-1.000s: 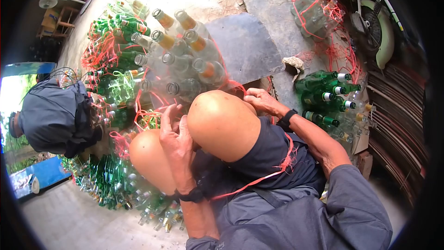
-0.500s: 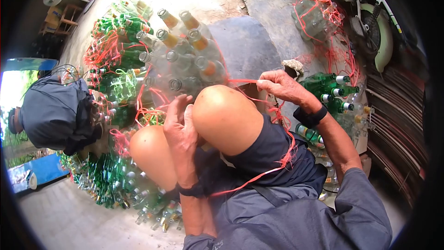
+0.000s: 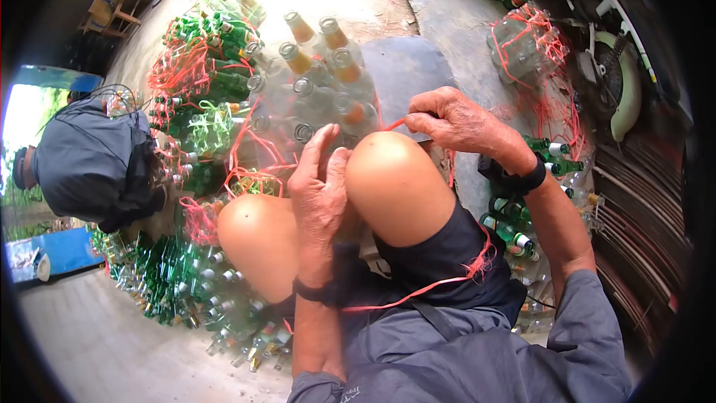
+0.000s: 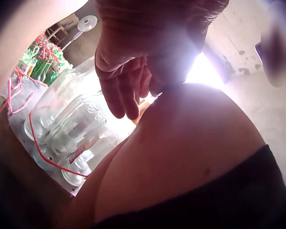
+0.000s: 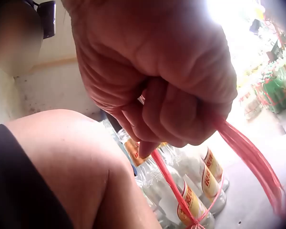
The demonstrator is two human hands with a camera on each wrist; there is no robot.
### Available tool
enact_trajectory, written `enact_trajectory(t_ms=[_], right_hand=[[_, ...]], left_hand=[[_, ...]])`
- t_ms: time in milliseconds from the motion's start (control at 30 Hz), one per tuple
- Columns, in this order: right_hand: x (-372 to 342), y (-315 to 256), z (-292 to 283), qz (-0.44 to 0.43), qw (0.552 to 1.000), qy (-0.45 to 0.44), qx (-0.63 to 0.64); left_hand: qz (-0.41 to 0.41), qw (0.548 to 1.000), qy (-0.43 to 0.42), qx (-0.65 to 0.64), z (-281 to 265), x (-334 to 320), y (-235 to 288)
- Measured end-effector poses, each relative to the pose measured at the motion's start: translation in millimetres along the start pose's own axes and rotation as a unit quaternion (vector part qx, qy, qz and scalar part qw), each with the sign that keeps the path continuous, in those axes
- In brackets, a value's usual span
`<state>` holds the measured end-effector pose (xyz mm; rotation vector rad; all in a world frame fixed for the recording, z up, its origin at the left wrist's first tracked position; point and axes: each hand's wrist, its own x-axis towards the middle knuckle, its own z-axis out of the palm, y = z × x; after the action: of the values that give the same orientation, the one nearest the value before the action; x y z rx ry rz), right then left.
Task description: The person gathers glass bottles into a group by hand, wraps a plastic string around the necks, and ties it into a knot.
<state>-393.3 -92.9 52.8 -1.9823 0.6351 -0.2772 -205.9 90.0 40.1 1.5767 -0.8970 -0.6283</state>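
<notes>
A bundle of clear glass bottles (image 3: pixel 302 88), some with orange labels at the neck, stands in front of my knees. Red plastic string (image 5: pixel 168 179) runs round the bundle low down. My right hand (image 3: pixel 466 127), beyond the right knee, curls its fingers round this string; one length stretches down to the bottles and a loose tail (image 5: pixel 252 160) hangs out the other side of the fist. My left hand (image 3: pixel 319 194) is between the knees beside the bottles (image 4: pixel 69 129), fingers loosely bent, with nothing visible in them.
Green bottles (image 3: pixel 509 230) lie at the right, near stacked brown sheets (image 3: pixel 634 231). More tied bottles (image 3: pixel 212 45) and loose red string crowd the left. A grey board (image 3: pixel 406 63) lies behind the clear bundle. Another string (image 3: pixel 410 295) crosses my lap.
My right hand has come up from beside the knee, drawing the red string out, and now sits higher with it. The left hand stays by the knee, its fingers a little higher.
</notes>
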Motion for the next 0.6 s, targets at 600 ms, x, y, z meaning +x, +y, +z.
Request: enact_trajectory(t_ms=[600], right_hand=[[47,-30,-25,-0.034,0.993,-0.072,-0.083]], left_hand=[[0.164,0.97,0.043,0.176,47,28,-28]])
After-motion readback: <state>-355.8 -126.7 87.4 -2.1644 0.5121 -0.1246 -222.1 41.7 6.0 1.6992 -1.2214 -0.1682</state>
